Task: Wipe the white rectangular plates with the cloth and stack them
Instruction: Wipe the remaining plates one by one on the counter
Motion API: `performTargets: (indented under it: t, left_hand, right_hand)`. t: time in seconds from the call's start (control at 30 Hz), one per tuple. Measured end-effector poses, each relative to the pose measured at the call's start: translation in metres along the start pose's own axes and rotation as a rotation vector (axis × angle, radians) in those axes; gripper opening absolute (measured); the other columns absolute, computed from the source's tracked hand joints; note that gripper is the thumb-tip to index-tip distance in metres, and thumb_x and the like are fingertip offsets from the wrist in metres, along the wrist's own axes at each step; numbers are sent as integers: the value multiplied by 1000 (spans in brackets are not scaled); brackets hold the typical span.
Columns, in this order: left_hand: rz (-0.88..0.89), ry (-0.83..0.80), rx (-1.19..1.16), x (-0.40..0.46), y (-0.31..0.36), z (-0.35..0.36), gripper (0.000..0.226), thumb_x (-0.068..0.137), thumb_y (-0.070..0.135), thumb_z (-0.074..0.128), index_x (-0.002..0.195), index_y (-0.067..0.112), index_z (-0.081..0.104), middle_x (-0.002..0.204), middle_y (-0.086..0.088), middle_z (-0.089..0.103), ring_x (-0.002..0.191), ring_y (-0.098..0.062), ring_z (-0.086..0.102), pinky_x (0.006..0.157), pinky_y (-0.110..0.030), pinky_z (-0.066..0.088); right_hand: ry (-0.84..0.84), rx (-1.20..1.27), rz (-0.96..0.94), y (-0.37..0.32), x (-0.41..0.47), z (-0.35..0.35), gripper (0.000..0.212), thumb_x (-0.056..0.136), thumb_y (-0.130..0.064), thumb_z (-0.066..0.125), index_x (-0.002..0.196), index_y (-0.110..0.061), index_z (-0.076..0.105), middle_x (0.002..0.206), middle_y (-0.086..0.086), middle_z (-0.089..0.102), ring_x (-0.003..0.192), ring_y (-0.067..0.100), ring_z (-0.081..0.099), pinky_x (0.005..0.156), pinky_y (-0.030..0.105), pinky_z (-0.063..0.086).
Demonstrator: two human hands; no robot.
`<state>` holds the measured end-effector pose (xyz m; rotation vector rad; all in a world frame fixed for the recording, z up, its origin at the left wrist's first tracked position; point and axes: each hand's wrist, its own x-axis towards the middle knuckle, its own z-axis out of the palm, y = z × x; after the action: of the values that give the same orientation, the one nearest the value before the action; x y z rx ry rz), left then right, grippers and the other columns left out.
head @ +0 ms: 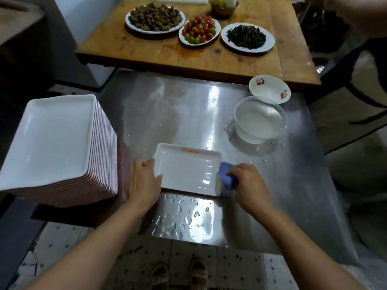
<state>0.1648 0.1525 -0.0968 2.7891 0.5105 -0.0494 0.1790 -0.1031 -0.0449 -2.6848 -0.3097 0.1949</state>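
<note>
One white rectangular plate (186,167) with a small orange mark on its far rim lies on the wet steel table (178,105). My left hand (144,178) holds the plate's left edge, thumb over the rim. My right hand (249,182) grips a bunched blue cloth (227,176) pressed against the plate's right end. A tall stack of white rectangular plates (54,139) stands at the left, on the table's left edge.
A clear plastic bowl of water (259,120) and a small flowered dish (270,88) sit at the table's far right. Behind is a wooden table (146,49) carrying three plates of food. Water drops cover the near steel surface. A person stands at the far right.
</note>
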Motion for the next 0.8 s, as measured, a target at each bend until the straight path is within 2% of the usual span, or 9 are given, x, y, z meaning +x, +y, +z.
performTargets:
  t: [0.07, 0.13, 0.2, 0.27, 0.37, 0.5, 0.63, 0.73, 0.8]
  left_hand:
    - [245, 37, -89, -8, 11, 1, 50, 82, 23, 68, 129, 14, 54, 127, -10, 49, 118, -28, 44, 93, -39, 40]
    - [478, -80, -108, -11, 22, 4, 53, 81, 25, 68, 132, 18, 53, 139, -6, 46, 129, -26, 40, 106, -40, 32]
    - [585, -241, -18, -12, 31, 10, 58, 82, 26, 62, 138, 26, 45, 150, 0, 34, 138, -19, 28, 112, -40, 18]
    - [598, -320, 27, -11, 37, 16, 58, 82, 20, 56, 138, 27, 42, 152, 0, 30, 140, -17, 24, 112, -37, 14]
    - [619, -254, 54, -11, 39, 18, 49, 83, 10, 52, 130, 23, 53, 143, -2, 43, 131, -21, 39, 100, -32, 28]
    - [700, -196, 32, -15, 36, 14, 46, 82, 10, 37, 120, 19, 61, 131, -6, 55, 121, -26, 52, 88, -38, 42]
    - [607, -91, -73, -10, 41, -5, 29, 88, 9, 51, 109, 22, 67, 111, -1, 68, 105, -25, 62, 76, -38, 49]
    - [576, -47, -97, -4, 46, -29, 22, 89, 14, 53, 105, 22, 66, 101, -3, 70, 94, -31, 63, 72, -37, 46]
    - [511, -24, -153, -2, 47, -46, 20, 91, 18, 53, 108, 20, 64, 99, -8, 70, 92, -35, 62, 74, -40, 47]
  right_hand:
    - [71, 76, 42, 7, 2, -5, 13, 69, 7, 62, 72, -5, 65, 78, 9, 62, 79, 29, 55, 67, 32, 40]
    - [119, 153, 98, 11, 3, -8, 13, 66, 7, 61, 69, -5, 63, 71, 11, 62, 72, 28, 57, 64, 40, 47]
    - [173, 273, 136, 12, 0, -9, 17, 67, 10, 53, 67, -5, 62, 65, 10, 62, 66, 24, 61, 61, 38, 50]
    - [192, 361, 169, 12, -5, -9, 24, 68, 11, 49, 71, -7, 64, 62, 2, 61, 61, 18, 62, 59, 31, 50]
    - [190, 424, 211, 15, -10, -8, 29, 71, 12, 48, 75, -10, 67, 62, -7, 60, 59, 10, 60, 54, 17, 49]
    - [167, 508, 233, 16, -11, -8, 29, 76, 11, 48, 77, -12, 66, 69, 0, 63, 61, 14, 64, 59, 30, 57]
    - [224, 675, 249, 6, -10, -13, 35, 79, 10, 48, 72, -19, 65, 72, -5, 64, 65, 14, 66, 52, 17, 53]
    - [248, 762, 277, -4, -7, -21, 29, 82, 8, 49, 87, -14, 67, 82, 6, 66, 73, 21, 67, 60, 25, 57]
    - [282, 800, 267, -12, -4, -30, 27, 84, 6, 52, 89, -17, 64, 80, 5, 66, 71, 20, 67, 58, 24, 57]
